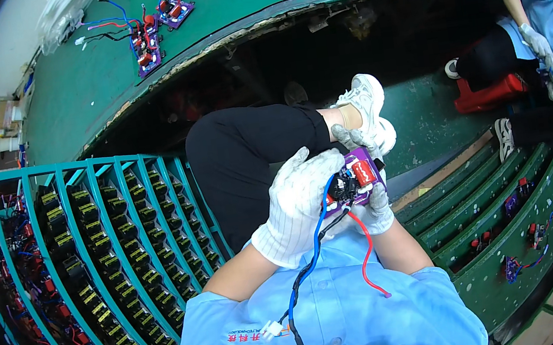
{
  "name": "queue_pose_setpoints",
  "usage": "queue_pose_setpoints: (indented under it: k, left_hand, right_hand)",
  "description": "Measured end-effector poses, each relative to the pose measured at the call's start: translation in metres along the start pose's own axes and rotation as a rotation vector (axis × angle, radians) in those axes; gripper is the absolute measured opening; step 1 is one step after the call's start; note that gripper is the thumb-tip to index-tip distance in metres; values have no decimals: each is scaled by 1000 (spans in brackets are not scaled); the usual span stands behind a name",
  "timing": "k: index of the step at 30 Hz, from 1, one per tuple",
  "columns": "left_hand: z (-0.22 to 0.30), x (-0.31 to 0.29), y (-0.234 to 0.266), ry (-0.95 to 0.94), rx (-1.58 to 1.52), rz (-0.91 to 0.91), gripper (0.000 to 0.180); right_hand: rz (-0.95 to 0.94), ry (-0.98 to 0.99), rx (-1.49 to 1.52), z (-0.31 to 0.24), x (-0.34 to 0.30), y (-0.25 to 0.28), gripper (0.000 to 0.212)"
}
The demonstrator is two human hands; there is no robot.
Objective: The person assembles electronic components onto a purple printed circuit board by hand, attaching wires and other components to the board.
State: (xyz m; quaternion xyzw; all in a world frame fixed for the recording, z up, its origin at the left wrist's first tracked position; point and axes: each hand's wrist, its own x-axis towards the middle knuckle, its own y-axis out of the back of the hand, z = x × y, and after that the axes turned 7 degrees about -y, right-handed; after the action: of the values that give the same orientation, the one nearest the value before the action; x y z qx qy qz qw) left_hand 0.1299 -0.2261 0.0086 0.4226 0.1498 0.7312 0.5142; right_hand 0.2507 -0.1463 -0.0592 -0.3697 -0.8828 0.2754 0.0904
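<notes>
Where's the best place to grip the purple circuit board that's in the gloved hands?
I'd pinch the purple circuit board by its edges, coming from left and right. Its upward-facing side is crowded with parts, including a red block, so its rim looks safer. I'd avoid the side toward the body, where the blue wire and red wire trail off.

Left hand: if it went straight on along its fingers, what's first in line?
The purple circuit board. The left hand already looks to be at its edge, though depth there is hard to judge.
</notes>
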Motion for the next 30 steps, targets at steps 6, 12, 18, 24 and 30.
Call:
queue_pose_setpoints:
  k: [6,12,18,24,30]
  left_hand:
    - [-6,-9,6,977,-799,-94,24]
    - [-25,-34,-17,1123,-1607,327,29]
    - [-18,-40,-18,658,-1211,93,45]
    - [-5,-18,0,632,-515,10,35]
    - [7,-13,-3,521,-503,202,36]
  right_hand:
    - [-81,-24,-58,-12,4,-7,98]
    - [-9,-38,-252,-22,2,-9,78]
    - [-15,275,-762,-50,0,-16,57]
    - [104,355,-995,-58,-4,-19,48]
    - [137,491,-1072,-53,-3,-22,45]
